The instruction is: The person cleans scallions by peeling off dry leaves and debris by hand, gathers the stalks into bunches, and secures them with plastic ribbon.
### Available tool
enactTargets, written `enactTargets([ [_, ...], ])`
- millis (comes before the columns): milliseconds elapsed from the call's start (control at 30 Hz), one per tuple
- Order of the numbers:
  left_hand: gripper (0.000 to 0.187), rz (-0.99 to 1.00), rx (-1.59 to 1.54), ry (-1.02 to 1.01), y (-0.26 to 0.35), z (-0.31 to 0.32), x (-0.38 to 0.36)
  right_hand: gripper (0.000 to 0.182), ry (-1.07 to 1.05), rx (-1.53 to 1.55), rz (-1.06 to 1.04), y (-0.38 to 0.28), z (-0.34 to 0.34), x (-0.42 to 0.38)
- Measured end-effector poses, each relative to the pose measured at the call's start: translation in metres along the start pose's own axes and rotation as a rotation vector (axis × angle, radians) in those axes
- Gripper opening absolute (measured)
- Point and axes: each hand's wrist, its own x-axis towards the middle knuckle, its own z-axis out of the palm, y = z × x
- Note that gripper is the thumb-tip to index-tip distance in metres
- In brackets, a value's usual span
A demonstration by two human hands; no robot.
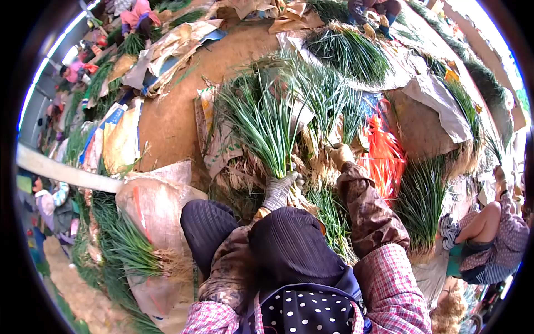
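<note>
My left hand (280, 190), in a grey knitted glove, is wrapped round the lower stalks of a bunch of green onions (267, 131). Their long leaves fan up and away from me, and pale stems show below the fist. My right hand (340, 156), in a tan glove, has its fingers curled at the stems of other green onions (328, 106) in the pile ahead. What lies inside its grip is partly hidden. Pale roots (245, 170) hang along the pile's near side. Beside my right forearm lies a bundle of orange-red plastic strips (384, 153).
More green onions lie to the left (130, 247), to the right (423, 195) and at the far side (350, 53). Sacks (161, 200) cover parts of the brown floor (167, 128). A seated person (489, 228) at right holds green onions; other people work farther off.
</note>
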Motion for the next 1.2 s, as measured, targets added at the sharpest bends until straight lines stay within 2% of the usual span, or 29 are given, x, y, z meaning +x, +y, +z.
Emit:
enactTargets([
  [33, 0.029, 0.033, 0.027, -0.022, -0.002, -0.002, 0.002, 0.042, -0.07, -0.003, -0.076, 0.002, -0.003, 0.009],
  [67, 0.032, 0.16, 0.025, -0.077, -0.005, -0.004, 0.002, 0.035, 0.006, 0.088, -0.117, 0.001, -0.003, 0.011],
  [100, 0.032, 0.139, 0.024, -0.069, -0.007, -0.005, 0.004, 0.03, 0.022, 0.261, -0.1, -0.012, -0.011, 0.005],
  [167, 0.032, 0.095, 0.02, -0.052, -0.009, -0.008, 0.006, 0.034, 0.099, 0.478, -0.081, -0.009, -0.003, 0.015],
  [200, 0.032, 0.072, 0.019, -0.043, -0.009, -0.009, 0.007, 0.034, 0.058, 0.595, -0.124, -0.011, -0.006, 0.012],
  [233, 0.032, 0.049, 0.02, -0.036, -0.009, -0.01, 0.007, 0.027, 0.075, 0.622, -0.192, -0.016, -0.007, 0.01],
  [333, 0.031, -0.001, -0.051, -0.048, -0.008, -0.008, 0.002, 0.016, -0.14, 0.701, -0.139, -0.047, -0.02, 0.003],
  [367, 0.031, -0.013, -0.088, -0.057, -0.002, -0.003, -0.004, 0.021, -0.153, 0.578, -0.086, -0.059, -0.021, 0.003],
  [400, 0.029, 0.008, -0.1, -0.037, 0.003, 0.004, -0.009, 0.023, -0.165, 0.585, -0.106, -0.07, -0.024, 0.002],
  [467, 0.03, -0.075, 0.011, -0.053, 0.023, 0.01, -0.028, 0.029, -0.188, 0.498, -0.111, -0.092, -0.029, 0.0],
  [533, 0.031, -0.211, 0.127, -0.015, 0.028, 0.008, -0.03, 0.041, -0.066, 0.346, -0.107, -0.053, 0.019, 0.057],
  [567, 0.028, -0.096, 0.004, -0.117, 0.027, 0.007, -0.03, 0.046, 0.0, 0.183, -0.119, -0.058, 0.019, 0.066],
  [600, 0.027, 0.101, 0.036, -0.09, 0.022, 0.01, -0.034, 0.051, 0.066, 0.019, -0.12, -0.062, 0.018, 0.075],
  [667, 0.026, -0.022, -0.011, -0.127, 0.027, 0.009, -0.033, 0.055, 0.032, -0.199, -0.109, -0.089, 0.001, 0.054],
  [700, 0.024, 0.11, 0.053, -0.107, 0.026, 0.013, -0.032, 0.056, -0.05, -0.177, -0.084, -0.107, -0.013, 0.037],
  [767, 0.025, 0.144, -0.052, -0.055, 0.004, 0.001, -0.012, 0.04, 0.039, -0.121, 0.028, -0.114, -0.009, 0.036],
  [867, 0.031, -0.128, -0.048, 0.016, 0.036, 0.015, -0.038, 0.037, -0.092, -0.022, -0.065, -0.101, -0.01, 0.043],
  [900, 0.032, -0.188, -0.01, 0.043, 0.036, 0.012, -0.036, 0.035, -0.209, 0.155, 0.053, -0.107, -0.019, 0.03],
  [933, 0.034, -0.249, 0.027, 0.069, 0.034, 0.01, -0.034, 0.029, -0.219, 0.266, 0.026, -0.1, -0.017, 0.021],
  [967, 0.035, -0.217, 0.038, 0.056, 0.031, 0.009, -0.03, 0.024, -0.229, 0.376, -0.002, -0.092, -0.014, 0.013],
  [1033, 0.037, -0.158, 0.062, 0.035, 0.024, 0.006, -0.025, 0.036, -0.323, 0.258, 0.005, -0.123, -0.049, -0.051],
  [1067, 0.037, -0.077, 0.055, 0.037, 0.03, 0.013, -0.03, 0.044, -0.331, 0.485, -0.086, -0.081, -0.011, -0.04],
  [1100, 0.038, 0.004, 0.048, 0.039, 0.036, 0.02, -0.034, 0.049, -0.428, 0.626, -0.12, -0.067, 0.004, -0.05],
  [1133, 0.037, 0.013, -0.098, -0.073, -0.009, -0.004, 0.015, 0.049, -0.454, 0.714, -0.138, -0.054, 0.018, -0.057],
  [1167, 0.037, 0.016, -0.247, -0.169, -0.039, -0.025, 0.033, 0.05, -0.473, 0.742, -0.147, -0.048, 0.029, -0.068],
  [1200, 0.038, 0.056, -0.198, -0.222, -0.02, -0.017, 0.013, 0.05, -0.493, 0.735, -0.153, -0.049, 0.03, -0.078],
])
